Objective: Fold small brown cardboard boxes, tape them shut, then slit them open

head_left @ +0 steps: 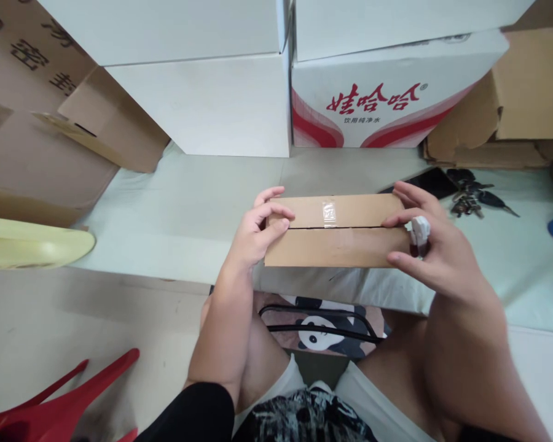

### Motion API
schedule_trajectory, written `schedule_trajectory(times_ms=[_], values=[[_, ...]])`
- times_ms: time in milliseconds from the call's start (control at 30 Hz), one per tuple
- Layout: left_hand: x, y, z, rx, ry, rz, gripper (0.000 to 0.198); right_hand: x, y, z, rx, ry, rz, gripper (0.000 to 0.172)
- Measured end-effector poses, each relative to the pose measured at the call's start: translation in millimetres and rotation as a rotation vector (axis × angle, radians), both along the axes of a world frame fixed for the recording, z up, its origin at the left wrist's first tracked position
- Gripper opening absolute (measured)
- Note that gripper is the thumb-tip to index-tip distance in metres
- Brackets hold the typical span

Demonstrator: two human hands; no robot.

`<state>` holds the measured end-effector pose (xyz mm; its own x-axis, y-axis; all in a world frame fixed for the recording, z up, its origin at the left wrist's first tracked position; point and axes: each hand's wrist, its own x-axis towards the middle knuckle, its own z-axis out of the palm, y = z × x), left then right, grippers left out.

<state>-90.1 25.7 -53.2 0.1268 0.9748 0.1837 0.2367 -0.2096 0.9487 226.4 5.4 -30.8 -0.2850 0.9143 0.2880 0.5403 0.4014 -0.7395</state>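
Observation:
A small brown cardboard box lies at the near edge of a pale green table, flaps closed, with a short strip of clear tape across the seam. My left hand grips the box's left end, fingers curled over the top. My right hand holds the right end, fingers laid over the flaps, with a small white object pinched against it; what it is I cannot make out.
Large white cartons, one with red print, and brown cartons crowd the table's back. A black phone and keys lie at right. A yellow object sits at left, a red chair below.

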Motion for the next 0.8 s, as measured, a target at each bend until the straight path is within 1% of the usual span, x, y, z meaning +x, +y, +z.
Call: schedule_trajectory(times_ms=[100,233,300,400,467,533,600,700,767,800], values=[[1.0,0.7,-0.1,-0.071,-0.023,0.017,0.019,6.6,3.8,-12.4,-0.005,0.000,0.101,0.055],[-0.9,2.8,1.9,-0.138,-0.094,0.048,0.013,6.7,3.0,-18.6,0.042,-0.001,0.148,0.068],[-3.5,4.2,1.8,-0.170,-0.163,0.085,0.014,4.0,1.2,-18.4,0.055,-0.004,0.199,0.070],[-6.4,6.3,-0.2,-0.210,-0.256,0.121,0.016,-0.6,-0.3,-17.1,0.036,-0.045,0.247,0.065],[-6.1,7.0,-1.1,-0.224,-0.304,0.142,0.018,-3.9,0.1,-16.9,0.027,-0.057,0.239,0.062],[-4.6,6.6,-1.0,-0.199,-0.364,0.172,0.018,-7.2,1.0,-17.0,0.056,-0.028,0.217,0.062],[-3.4,5.3,-0.2,-0.158,-0.433,0.179,0.029,-10.3,1.8,-16.5,0.108,0.026,0.189,0.061],[-3.6,1.6,0.1,-0.132,-0.508,0.113,0.049,-12.3,1.5,-13.0,0.135,0.121,0.124,0.059],[-3.5,-1.9,-1.1,-0.129,-0.504,0.029,0.058,-11.6,0.7,-10.0,0.069,0.198,0.029,0.055],[-2.8,-3.9,-2.1,-0.127,-0.493,-0.013,0.062,-10.9,0.3,-8.8,0.004,0.236,-0.035,0.052]])
